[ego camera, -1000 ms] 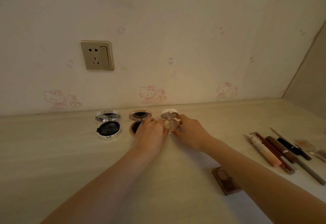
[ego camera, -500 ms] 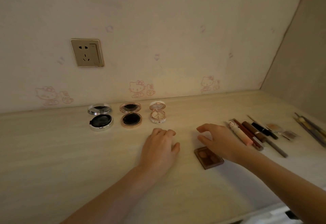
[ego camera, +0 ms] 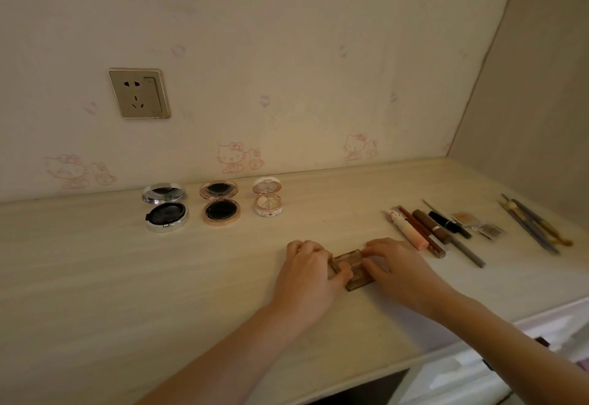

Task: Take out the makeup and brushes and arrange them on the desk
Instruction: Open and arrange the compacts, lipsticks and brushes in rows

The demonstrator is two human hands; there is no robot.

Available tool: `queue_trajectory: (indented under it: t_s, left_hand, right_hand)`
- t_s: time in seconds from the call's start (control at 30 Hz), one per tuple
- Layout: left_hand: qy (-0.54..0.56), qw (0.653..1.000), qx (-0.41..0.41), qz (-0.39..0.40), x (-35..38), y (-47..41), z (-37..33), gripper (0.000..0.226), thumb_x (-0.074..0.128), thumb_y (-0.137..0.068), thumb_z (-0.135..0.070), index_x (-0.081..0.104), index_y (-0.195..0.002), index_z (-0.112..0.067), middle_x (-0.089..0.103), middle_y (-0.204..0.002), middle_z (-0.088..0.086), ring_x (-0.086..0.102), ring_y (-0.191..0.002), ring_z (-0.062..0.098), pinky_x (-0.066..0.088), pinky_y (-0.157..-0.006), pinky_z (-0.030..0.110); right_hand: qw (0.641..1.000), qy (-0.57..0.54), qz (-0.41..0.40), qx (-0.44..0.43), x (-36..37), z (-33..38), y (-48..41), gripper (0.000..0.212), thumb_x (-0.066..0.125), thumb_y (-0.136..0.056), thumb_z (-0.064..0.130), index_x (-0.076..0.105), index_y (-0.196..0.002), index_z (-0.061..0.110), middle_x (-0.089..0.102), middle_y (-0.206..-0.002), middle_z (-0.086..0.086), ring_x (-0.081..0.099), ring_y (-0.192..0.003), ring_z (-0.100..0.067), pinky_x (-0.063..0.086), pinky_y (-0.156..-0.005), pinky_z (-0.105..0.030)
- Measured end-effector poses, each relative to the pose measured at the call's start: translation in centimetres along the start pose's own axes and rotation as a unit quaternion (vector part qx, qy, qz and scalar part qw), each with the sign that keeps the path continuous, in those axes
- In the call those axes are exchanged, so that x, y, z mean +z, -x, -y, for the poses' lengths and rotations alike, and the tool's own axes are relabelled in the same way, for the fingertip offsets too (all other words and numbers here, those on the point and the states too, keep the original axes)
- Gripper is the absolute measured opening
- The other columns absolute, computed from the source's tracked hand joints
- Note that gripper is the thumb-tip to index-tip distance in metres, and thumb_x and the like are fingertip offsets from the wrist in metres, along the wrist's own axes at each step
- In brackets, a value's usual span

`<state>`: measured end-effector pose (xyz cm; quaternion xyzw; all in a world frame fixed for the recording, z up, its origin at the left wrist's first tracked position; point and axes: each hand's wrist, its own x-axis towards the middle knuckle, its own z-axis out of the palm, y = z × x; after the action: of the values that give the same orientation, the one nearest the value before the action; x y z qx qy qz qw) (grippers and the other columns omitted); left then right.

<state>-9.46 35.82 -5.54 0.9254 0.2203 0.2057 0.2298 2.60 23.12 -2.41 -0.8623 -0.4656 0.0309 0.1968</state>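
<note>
On the desk [ego camera: 159,277], small brown palette [ego camera: 358,278] gripped at its sides between left hand [ego camera: 306,274] and right hand [ego camera: 398,271].

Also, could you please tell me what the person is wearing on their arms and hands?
The left hand and right hand are bare: no gloves, rings, watch or bracelet show. The left forearm and right forearm are uncovered as far as the picture's edge, with no sleeve in view. Nails are too small to judge.
</note>
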Motion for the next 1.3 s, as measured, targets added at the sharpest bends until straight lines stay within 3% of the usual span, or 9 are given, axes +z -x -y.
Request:
queue_trajectory:
  t_s: [0.23, 0.37, 0.5, 0.57, 0.7, 0.87, 0.97, 1.13, 1.3]
  left_hand:
    - [0.058, 0.998, -0.005, -0.013, -0.2, 0.0, -0.5, 0.045, 0.072, -0.079, -0.041, 0.063, -0.117, -0.019, 0.056, -0.116, -0.006, 0.033, -0.117, 0.014, 0.024, -0.094, 0.012]
    - [0.107, 0.994, -0.019, -0.018, -0.8, 0.1, -0.3, 0.040, 0.077, -0.076, -0.033, 0.062, -0.112, -0.028, 0.058, -0.110, -0.008, 0.038, -0.115, 0.008, 0.026, -0.081, 0.004]
    - [0.124, 0.991, -0.025, -0.035, -1.4, 0.5, 0.0, 0.042, 0.076, -0.077, -0.023, 0.059, -0.114, -0.033, 0.060, -0.108, -0.008, 0.046, -0.111, 0.005, 0.023, -0.079, -0.006]
    - [0.129, 0.990, -0.029, -0.041, -1.8, 0.7, 0.2, 0.043, 0.074, -0.079, -0.019, 0.058, -0.116, -0.035, 0.060, -0.110, -0.006, 0.051, -0.109, 0.006, 0.027, -0.080, -0.003]
    - [0.179, 0.982, -0.043, -0.045, -2.6, 1.3, 0.8, 0.041, 0.072, -0.080, -0.013, 0.060, -0.115, -0.032, 0.067, -0.103, -0.008, 0.057, -0.105, 0.008, 0.040, -0.091, 0.017]
    - [0.307, 0.947, -0.089, -0.042, -4.6, 2.2, 1.5, 0.041, 0.068, -0.084, -0.004, 0.061, -0.116, -0.029, 0.071, -0.095, -0.006, 0.068, -0.086, 0.004, 0.055, -0.077, 0.018]
    - [0.354, 0.926, -0.125, -0.034, -6.0, 2.7, 2.3, 0.046, 0.070, -0.084, -0.004, 0.057, -0.120, -0.029, 0.071, -0.096, -0.005, 0.070, -0.079, 0.005, 0.053, -0.066, 0.013]
    - [0.399, 0.900, -0.167, -0.043, -8.4, 4.2, 4.1, 0.032, 0.073, -0.080, -0.002, 0.067, -0.109, -0.013, 0.073, -0.095, 0.001, 0.071, -0.080, 0.008, 0.056, -0.068, 0.019]
    - [0.483, 0.846, -0.220, -0.056, -10.5, 5.4, 6.2, 0.028, 0.073, -0.078, 0.001, 0.068, -0.104, -0.008, 0.074, -0.094, 0.011, 0.072, -0.085, 0.022, 0.060, -0.069, 0.030]
  right_hand:
    - [0.995, -0.086, -0.030, 0.049, 0.3, 0.4, 0.5, 0.022, 0.055, -0.093, 0.030, 0.064, -0.111, 0.020, 0.066, -0.107, 0.005, 0.059, -0.099, -0.010, 0.044, -0.079, -0.018]
    - [0.980, -0.177, -0.066, 0.068, 0.5, 0.5, 0.5, 0.010, 0.062, -0.090, 0.023, 0.063, -0.099, 0.024, 0.070, -0.092, 0.009, 0.065, -0.088, -0.004, 0.049, -0.075, -0.019]
    - [0.973, -0.217, -0.050, 0.067, 0.5, 1.0, 0.4, 0.027, 0.063, -0.089, 0.016, 0.054, -0.110, 0.030, 0.072, -0.083, 0.005, 0.066, -0.079, -0.005, 0.053, -0.073, -0.024]
    - [0.977, -0.203, -0.041, 0.047, 0.6, 1.3, 0.3, 0.032, 0.061, -0.090, 0.015, 0.052, -0.112, 0.035, 0.070, -0.085, 0.008, 0.065, -0.079, -0.001, 0.049, -0.068, -0.016]
    - [0.982, -0.187, -0.034, 0.023, 0.7, 2.3, 0.3, 0.027, 0.060, -0.090, 0.016, 0.055, -0.102, 0.040, 0.068, -0.083, 0.016, 0.062, -0.075, 0.007, 0.043, -0.060, -0.004]
    - [0.979, -0.203, -0.026, 0.005, 0.7, 3.9, 0.0, 0.026, 0.061, -0.090, 0.019, 0.056, -0.105, 0.040, 0.068, -0.083, 0.016, 0.062, -0.078, 0.008, 0.043, -0.060, -0.004]
    - [0.981, -0.192, -0.033, -0.014, 0.8, 5.4, -0.1, 0.031, 0.060, -0.091, 0.020, 0.053, -0.112, 0.041, 0.065, -0.087, 0.018, 0.061, -0.081, 0.007, 0.043, -0.062, -0.002]
    - [0.984, -0.140, -0.045, -0.103, 2.0, 8.4, 0.1, 0.041, 0.059, -0.091, 0.019, 0.049, -0.127, 0.036, 0.055, -0.111, 0.020, 0.057, -0.093, 0.003, 0.050, -0.077, -0.014]
    - [0.975, -0.116, -0.012, -0.190, 3.4, 10.8, 0.2, 0.064, 0.065, -0.084, 0.038, 0.035, -0.141, 0.033, 0.039, -0.125, 0.020, 0.050, -0.102, 0.001, 0.042, -0.084, -0.006]
